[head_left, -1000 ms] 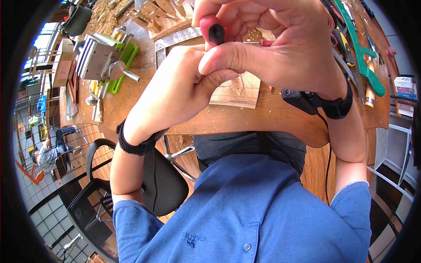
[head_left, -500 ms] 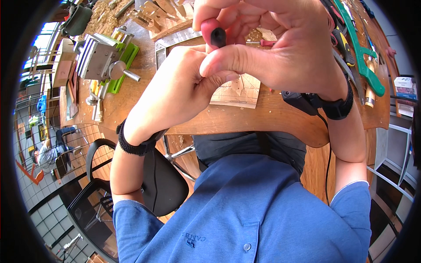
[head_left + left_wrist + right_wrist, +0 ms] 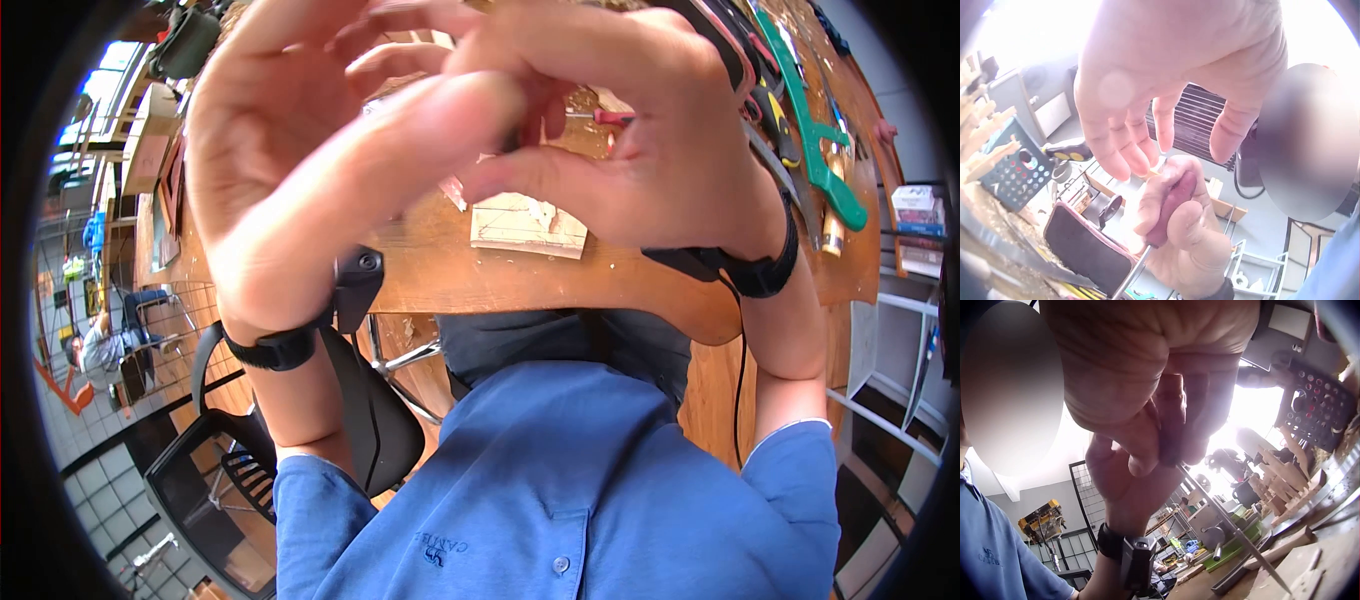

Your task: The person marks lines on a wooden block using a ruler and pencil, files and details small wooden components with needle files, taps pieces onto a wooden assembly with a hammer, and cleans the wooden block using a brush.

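Observation:
My right hand grips a red-handled tool between thumb and fingers. From its handle a thin metal shaft runs down toward the bench and tapers to its tip. My left hand is spread with its fingers loosely bent and holds nothing; it is blurred in the head view, where its thumb overlaps the right fingertips. In the left wrist view its fingertips hang just over the right hand. Below both hands, a light wooden board lies on the bench with a pale carved piece on it.
Right of the hands on the wooden bench lie a green-handled saw, yellow-and-black handles and another red-handled tool. A vise with a green base stands on the left side. A black chair is beside me.
My left hand has come away from the right hand, opened and turned its palm up, moving left. The right hand keeps its hold on the red-handled tool, and its handle end has tipped out of sight.

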A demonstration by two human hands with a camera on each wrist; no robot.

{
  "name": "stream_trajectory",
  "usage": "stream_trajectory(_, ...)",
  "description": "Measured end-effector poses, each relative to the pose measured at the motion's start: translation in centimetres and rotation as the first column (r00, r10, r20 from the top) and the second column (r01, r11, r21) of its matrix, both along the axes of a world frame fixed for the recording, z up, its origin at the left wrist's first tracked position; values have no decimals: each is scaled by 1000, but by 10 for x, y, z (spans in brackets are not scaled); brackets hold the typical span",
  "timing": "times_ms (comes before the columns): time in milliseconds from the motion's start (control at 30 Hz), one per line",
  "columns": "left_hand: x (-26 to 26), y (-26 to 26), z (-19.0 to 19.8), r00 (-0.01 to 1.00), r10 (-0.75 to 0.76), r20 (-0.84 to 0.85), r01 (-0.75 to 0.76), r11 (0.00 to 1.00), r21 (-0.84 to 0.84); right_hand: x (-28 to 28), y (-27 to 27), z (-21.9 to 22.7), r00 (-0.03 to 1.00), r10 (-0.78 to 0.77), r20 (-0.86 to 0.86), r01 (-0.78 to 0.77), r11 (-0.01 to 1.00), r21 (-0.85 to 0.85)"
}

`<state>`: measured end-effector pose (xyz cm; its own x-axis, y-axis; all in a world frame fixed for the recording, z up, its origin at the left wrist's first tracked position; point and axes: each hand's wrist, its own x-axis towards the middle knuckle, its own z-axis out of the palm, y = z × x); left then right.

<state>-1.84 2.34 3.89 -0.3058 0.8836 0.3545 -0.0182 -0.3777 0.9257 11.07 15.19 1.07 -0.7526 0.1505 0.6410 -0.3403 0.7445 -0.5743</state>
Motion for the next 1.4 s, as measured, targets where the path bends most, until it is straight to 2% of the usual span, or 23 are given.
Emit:
stream_trajectory(33,-30,9,-10,952,-150,-268,173,983,67,-7,-2,-7,984,-35,-173,33,999,-14)
stream_trajectory(67,-35,15,-7,777,53,-627,47,989,141,-9,-1,-7,984,-12,-180,13,1000,3)
stream_trajectory(100,-36,11,-3,771,78,-632,29,987,157,-6,1,-5,994,-21,-107,24,999,26)
stream_trajectory(133,-35,6,0,831,-23,-556,50,998,34,-3,3,-3,999,-35,-35,37,998,47)
stream_trajectory(200,-35,-1,4,915,-209,-345,145,969,-202,-3,6,0,999,-8,-47,13,995,103)
stream_trajectory(267,-45,-4,-10,941,-259,-217,233,962,-140,0,4,-1,999,33,-3,-33,999,-13)
stream_trajectory(300,-45,-5,-11,942,-259,-215,234,963,-134,-1,5,-1,999,35,-12,-35,999,-6)
stream_trajectory(367,-43,-10,-13,870,-199,-451,90,964,-252,0,5,2,999,20,27,-20,1000,4)
stream_trajectory(500,-39,-4,-34,827,-100,-554,15,988,-156,-4,4,6,998,-18,56,16,999,44)
stream_trajectory(533,-36,0,-40,881,-83,-466,43,994,-97,-5,4,7,999,-2,54,-1,999,55)
stream_trajectory(600,-39,0,-40,847,-91,-524,16,989,-146,-3,1,9,998,-6,61,6,1000,6)
stream_trajectory(733,-38,3,-44,866,-101,-490,20,986,-167,2,-3,13,995,-39,88,36,999,37)
stream_trajectory(800,-38,4,-41,811,-147,-566,54,982,-179,3,-6,16,995,-47,93,44,998,32)
stream_trajectory(867,-37,4,-45,808,-128,-575,57,989,-140,4,-6,20,991,-54,121,45,996,75)
stream_trajectory(933,-37,4,-47,752,-120,-648,44,990,-132,4,-8,21,990,-65,127,56,996,75)
stream_trajectory(1167,-33,4,-37,772,-122,-624,37,988,-148,4,-10,25,969,-173,174,148,978,150)
stream_trajectory(1233,-34,4,-39,700,-104,-707,8,990,-137,4,-12,28,967,-192,169,161,971,179)
stream_trajectory(1400,-32,5,-35,676,-120,-727,13,988,-151,4,-12,28,961,-227,159,187,955,232)
